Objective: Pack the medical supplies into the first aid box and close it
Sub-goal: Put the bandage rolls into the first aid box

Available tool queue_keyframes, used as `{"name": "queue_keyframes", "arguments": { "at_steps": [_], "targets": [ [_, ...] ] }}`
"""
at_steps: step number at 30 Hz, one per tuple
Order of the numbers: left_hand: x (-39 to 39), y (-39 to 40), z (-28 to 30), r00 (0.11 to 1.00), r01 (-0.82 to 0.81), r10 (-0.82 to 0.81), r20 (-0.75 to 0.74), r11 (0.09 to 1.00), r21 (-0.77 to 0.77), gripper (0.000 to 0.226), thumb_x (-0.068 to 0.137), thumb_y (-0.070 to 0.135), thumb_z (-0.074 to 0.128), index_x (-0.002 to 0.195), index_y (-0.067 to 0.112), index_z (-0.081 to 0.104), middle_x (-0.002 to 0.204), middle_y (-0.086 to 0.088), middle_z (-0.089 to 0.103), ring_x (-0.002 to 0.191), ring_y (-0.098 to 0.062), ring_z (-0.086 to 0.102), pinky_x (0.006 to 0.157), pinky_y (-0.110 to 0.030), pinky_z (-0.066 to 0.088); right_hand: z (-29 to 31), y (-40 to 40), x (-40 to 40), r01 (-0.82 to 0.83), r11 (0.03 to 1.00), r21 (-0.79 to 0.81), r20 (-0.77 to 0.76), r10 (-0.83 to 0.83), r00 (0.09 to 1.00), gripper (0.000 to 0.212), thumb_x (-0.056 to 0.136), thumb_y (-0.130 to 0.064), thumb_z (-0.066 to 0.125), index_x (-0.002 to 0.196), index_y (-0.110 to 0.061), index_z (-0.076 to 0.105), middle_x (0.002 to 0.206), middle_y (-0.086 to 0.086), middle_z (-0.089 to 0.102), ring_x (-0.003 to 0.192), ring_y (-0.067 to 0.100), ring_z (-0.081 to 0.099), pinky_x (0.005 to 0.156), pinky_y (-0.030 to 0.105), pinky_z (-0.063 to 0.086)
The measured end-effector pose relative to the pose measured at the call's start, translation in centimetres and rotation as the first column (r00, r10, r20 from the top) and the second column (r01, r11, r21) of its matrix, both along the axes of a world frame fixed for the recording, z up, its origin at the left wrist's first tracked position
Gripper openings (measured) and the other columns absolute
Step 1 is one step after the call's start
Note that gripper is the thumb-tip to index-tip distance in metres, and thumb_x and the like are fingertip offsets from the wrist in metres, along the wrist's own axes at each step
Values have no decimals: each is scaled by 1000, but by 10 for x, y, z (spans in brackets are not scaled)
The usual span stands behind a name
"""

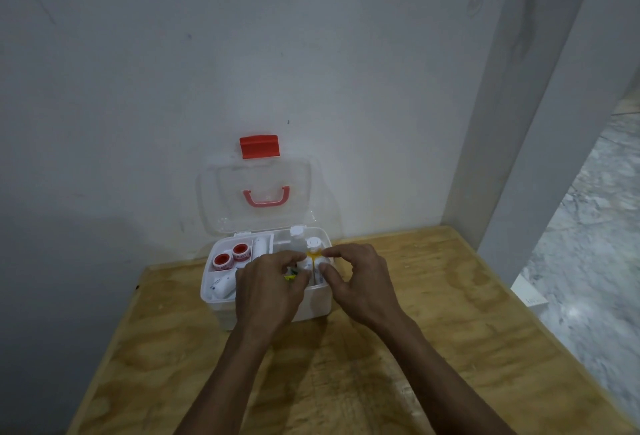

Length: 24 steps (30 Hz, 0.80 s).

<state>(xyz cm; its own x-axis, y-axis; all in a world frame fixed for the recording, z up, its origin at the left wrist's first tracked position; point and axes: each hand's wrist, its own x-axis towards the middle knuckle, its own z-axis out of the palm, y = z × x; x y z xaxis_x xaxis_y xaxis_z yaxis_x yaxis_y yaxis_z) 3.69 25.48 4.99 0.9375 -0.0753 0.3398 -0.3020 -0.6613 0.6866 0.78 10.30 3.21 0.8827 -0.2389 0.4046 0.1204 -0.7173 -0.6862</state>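
Observation:
A white first aid box (315, 303) stands open on a plywood table, its clear lid (221, 192) with red latch (259, 146) and red handle (266, 197) leaning back against the wall. In its left tray lie two red-and-white tape rolls (231, 256) and white tubes (221, 286). In the right side stands a white bottle with a yellow band (313, 247). My left hand (268, 287) covers the box's middle, fingers curled over a small green-yellow item (291, 275). My right hand (356, 278) pinches small white bottles (318, 270) at the box's right.
The plywood table (433, 296) is pushed against a white wall. A white pillar (519, 123) rises at the right rear corner. Beyond the table's right edge is a speckled grey floor (595, 226) with a white box (530, 292).

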Motion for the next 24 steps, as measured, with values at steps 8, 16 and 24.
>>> {"name": "queue_keyframes", "arguments": {
  "at_steps": [8, 16, 24],
  "targets": [
    [-2, -1, 3, 1000, -2, 1, -21, 999, -32, 27, 80, 32, 76, 106, 25, 75, 108, 2, 75, 93, -12, 68, 85, -42, 58, 1, -3, 0, 12, 999, 37, -18, -11, 1000, 32, 90, -36, 67, 121, -26, 68, 124, -6, 66, 115, 11, 52, 92, 38, 52],
    [-3, -2, 4, 1000, 8, -9, -14, 998, -65, 25, 82, 30, 74, 107, 25, 74, 103, 2, 76, 88, -11, 70, 81, -38, 58, 2, -1, 1, 14, 998, 67, -32, -12, 999, 30, 90, -34, 67, 118, -27, 69, 124, -7, 66, 113, 11, 55, 91, 42, 55],
    [-2, 1, 12, 1000, 27, -25, 12, 993, -115, 44, 79, 33, 77, 121, 26, 67, 107, 1, 75, 89, -8, 70, 78, -39, 60, 16, -1, 7, 20, 996, 89, -5, -19, 1000, 28, 89, -33, 68, 116, -26, 70, 119, -7, 68, 107, 10, 58, 88, 42, 56]
  ]
}}
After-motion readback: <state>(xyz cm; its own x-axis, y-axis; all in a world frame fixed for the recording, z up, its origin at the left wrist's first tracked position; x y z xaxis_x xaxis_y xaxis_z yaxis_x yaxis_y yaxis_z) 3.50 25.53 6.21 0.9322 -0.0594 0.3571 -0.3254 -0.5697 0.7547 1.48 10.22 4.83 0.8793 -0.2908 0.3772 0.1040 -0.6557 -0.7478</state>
